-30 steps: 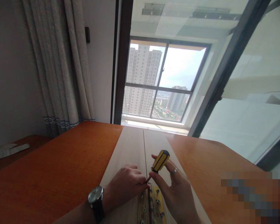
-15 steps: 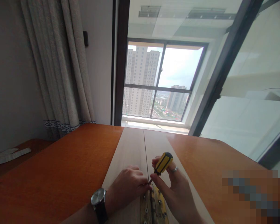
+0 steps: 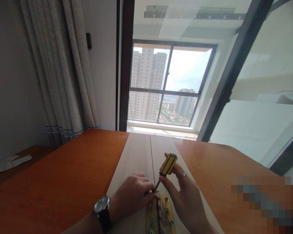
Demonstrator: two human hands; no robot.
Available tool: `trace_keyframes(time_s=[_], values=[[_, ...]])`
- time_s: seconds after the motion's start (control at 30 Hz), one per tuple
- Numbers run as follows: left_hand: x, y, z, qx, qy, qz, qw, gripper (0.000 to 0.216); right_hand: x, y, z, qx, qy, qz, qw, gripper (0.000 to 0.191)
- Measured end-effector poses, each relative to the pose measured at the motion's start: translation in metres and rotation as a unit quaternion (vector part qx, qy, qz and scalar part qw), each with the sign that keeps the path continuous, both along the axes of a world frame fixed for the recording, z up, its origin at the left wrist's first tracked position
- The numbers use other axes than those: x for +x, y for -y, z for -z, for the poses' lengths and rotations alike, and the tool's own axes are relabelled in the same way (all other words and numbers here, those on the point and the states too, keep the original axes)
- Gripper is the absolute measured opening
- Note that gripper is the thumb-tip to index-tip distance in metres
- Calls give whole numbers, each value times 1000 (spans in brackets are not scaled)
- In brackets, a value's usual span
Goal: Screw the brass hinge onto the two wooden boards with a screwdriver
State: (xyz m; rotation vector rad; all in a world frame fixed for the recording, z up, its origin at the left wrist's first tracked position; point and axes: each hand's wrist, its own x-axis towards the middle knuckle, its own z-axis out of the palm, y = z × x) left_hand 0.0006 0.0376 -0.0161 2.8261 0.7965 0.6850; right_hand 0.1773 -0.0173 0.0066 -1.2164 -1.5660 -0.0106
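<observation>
My right hand, a ring on one finger, holds a yellow-and-black screwdriver by its handle, tip pointing down toward the top of a brass hinge. The hinge lies across the seam between two pale wooden boards on the orange table. My left hand, a watch on its wrist, rests on the left board with fingers curled and pinched at the screwdriver's tip, beside the hinge's upper edge. What the fingertips pinch is hidden.
A curtain hangs at the back left, and a large window looks onto tall buildings. A white folded item lies on a lower surface at far left. A blurred patch covers the table's right corner.
The screwdriver handle has tilted a little more upright and shifted slightly left in my right hand. My left hand stays pinched at its tip.
</observation>
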Motion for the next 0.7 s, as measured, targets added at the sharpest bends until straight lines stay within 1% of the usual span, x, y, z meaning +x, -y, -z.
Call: trace_keyframes(time_s=[0.1,0.2,0.33,0.37,0.4,0.5,0.57,0.63,0.7], values=[[0,1,-1,-8,8,-7,1000,17,-1,0,1,-12,-37,-32,999,43],[0,1,-1,-9,12,-7,1000,17,-1,1,1,-18,-51,-63,997,38],[0,0,0,-10,15,-3,1000,18,-1,1,1,-13,-62,-69,996,53],[0,-1,1,-9,14,-2,1000,18,-1,1,1,-11,-61,-71,996,54],[0,-1,1,-9,13,-1,1000,18,-1,1,0,-10,-57,-73,996,51],[0,-1,2,-12,10,3,1000,18,-2,2,-4,-6,-24,-76,997,27],[0,0,1,-14,8,5,1000,19,-2,3,-7,5,2,-65,998,18],[-1,0,0,-14,7,7,1000,19,-2,4,-9,16,19,-46,999,19],[-1,0,-1,-13,9,6,1000,19,-2,4,-8,18,23,-27,999,25]])
